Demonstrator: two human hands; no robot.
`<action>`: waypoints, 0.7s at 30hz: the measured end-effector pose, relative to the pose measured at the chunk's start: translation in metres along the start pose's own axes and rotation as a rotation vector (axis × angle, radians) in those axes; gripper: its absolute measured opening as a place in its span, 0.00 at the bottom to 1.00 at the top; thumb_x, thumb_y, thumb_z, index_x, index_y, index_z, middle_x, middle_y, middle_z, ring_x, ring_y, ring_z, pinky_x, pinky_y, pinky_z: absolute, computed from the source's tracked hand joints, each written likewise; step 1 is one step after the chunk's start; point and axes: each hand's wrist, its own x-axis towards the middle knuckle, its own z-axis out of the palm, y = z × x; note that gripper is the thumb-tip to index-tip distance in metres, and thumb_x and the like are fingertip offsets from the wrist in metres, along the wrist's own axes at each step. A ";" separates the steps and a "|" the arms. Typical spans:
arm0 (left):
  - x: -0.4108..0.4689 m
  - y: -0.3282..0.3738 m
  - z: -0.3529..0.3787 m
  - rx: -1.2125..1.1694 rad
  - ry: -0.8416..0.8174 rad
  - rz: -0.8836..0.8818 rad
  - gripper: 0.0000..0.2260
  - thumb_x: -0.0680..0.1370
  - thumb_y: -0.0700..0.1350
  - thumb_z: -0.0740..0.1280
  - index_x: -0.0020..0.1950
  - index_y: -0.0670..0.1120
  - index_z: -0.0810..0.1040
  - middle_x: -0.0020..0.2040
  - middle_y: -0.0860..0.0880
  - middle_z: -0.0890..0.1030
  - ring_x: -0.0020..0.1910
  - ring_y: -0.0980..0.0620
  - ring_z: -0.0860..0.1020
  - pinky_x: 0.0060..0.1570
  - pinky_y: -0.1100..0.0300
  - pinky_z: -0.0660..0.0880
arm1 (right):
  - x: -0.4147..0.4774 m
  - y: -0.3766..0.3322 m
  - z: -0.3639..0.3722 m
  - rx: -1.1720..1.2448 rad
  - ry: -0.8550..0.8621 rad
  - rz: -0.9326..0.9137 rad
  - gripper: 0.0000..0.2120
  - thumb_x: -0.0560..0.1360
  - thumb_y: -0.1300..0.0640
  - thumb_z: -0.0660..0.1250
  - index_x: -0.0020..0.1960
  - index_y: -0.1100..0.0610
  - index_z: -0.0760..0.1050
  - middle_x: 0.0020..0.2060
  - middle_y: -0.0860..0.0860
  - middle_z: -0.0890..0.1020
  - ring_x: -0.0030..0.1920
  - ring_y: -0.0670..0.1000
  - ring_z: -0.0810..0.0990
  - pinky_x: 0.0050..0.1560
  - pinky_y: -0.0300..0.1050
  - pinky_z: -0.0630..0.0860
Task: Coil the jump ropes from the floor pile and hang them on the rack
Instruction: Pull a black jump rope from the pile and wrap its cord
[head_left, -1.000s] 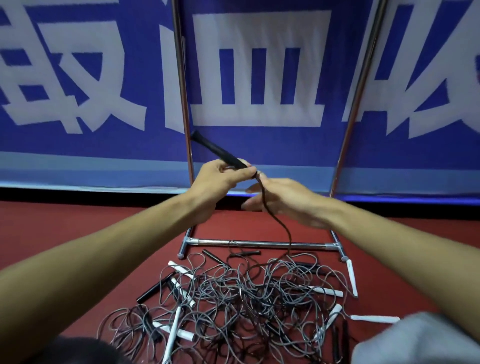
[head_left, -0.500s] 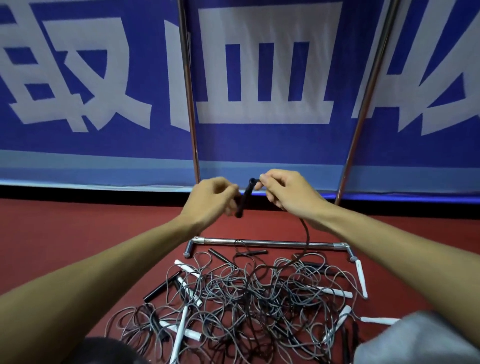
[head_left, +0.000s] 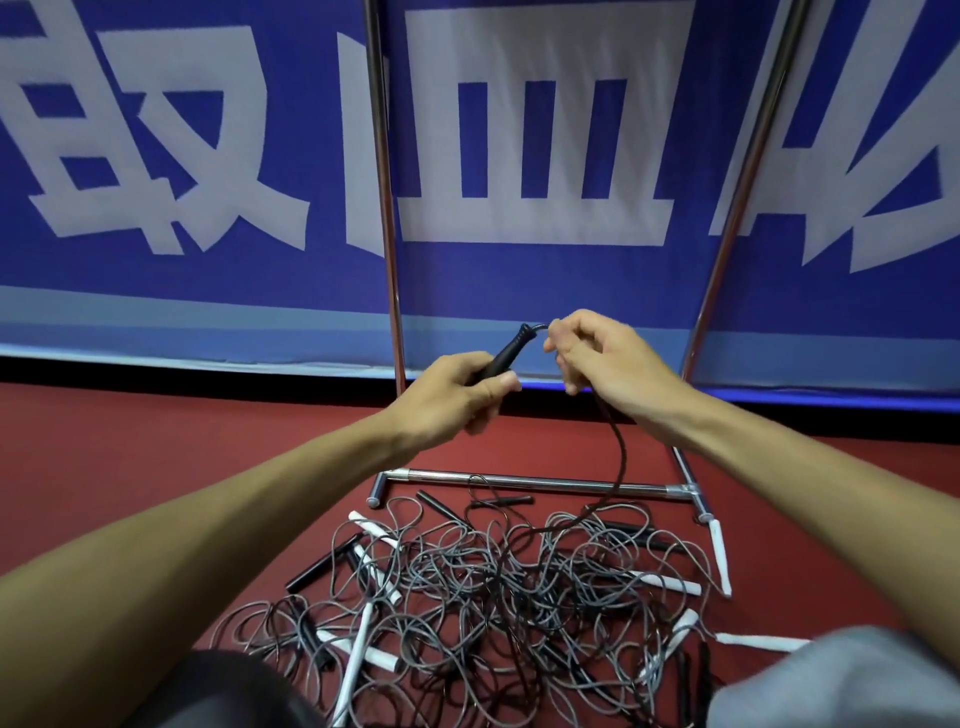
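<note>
A: Centre of the frame, both hands are up off the floor. The left hand (head_left: 452, 400) has its fingers curled tight round a black handle (head_left: 506, 353), thumb laid across the front, and the handle's tip points up and to the right.

B: And the right hand (head_left: 608, 358) sits just beside it, on the right. Its thumb and fingertips pinch the dark cord (head_left: 618, 457) right where it leaves that tip.

A: From the pinch the cord runs under the right palm. It drops in a loose curve down the middle of the frame, passing in front of the base bar (head_left: 519, 480) of the rack.

B: Straight into the pile (head_left: 493, 587) at lower centre, a tangle of grey and dark cords on the red floor (head_left: 156, 467), with white and black handles poking out all round. One white handle (head_left: 721, 556) lies at the pile's right edge, just beside the rack's foot.

A: The rack's chrome posts now. The left upright (head_left: 384, 208) rises at upper centre, and the right upright (head_left: 748, 182) leans off to the upper right. Both stand in front of the blue banner (head_left: 545, 270) with big white characters.

B: Lower right corner, grey fabric (head_left: 841, 680). Lower left, a dark rounded shape (head_left: 223, 691), too close to make out.
</note>
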 end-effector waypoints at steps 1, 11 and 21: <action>0.001 0.001 0.000 -0.019 0.026 0.000 0.11 0.82 0.44 0.62 0.52 0.36 0.76 0.31 0.50 0.71 0.27 0.56 0.69 0.29 0.66 0.68 | 0.001 0.003 -0.001 -0.013 -0.039 0.009 0.09 0.79 0.51 0.64 0.46 0.56 0.74 0.30 0.50 0.77 0.32 0.45 0.75 0.40 0.37 0.71; 0.009 0.007 -0.024 -0.526 0.332 -0.093 0.08 0.82 0.45 0.62 0.44 0.45 0.74 0.28 0.52 0.66 0.25 0.54 0.62 0.28 0.61 0.61 | -0.005 0.027 0.016 -0.123 -0.476 0.344 0.09 0.77 0.54 0.69 0.50 0.61 0.77 0.50 0.56 0.84 0.51 0.50 0.83 0.54 0.46 0.81; -0.003 -0.018 -0.020 -0.034 0.240 -0.279 0.05 0.79 0.40 0.66 0.45 0.42 0.79 0.21 0.52 0.69 0.20 0.54 0.67 0.24 0.63 0.65 | 0.020 -0.009 -0.003 0.558 0.134 0.306 0.03 0.80 0.62 0.62 0.51 0.62 0.71 0.40 0.61 0.83 0.35 0.54 0.85 0.39 0.45 0.83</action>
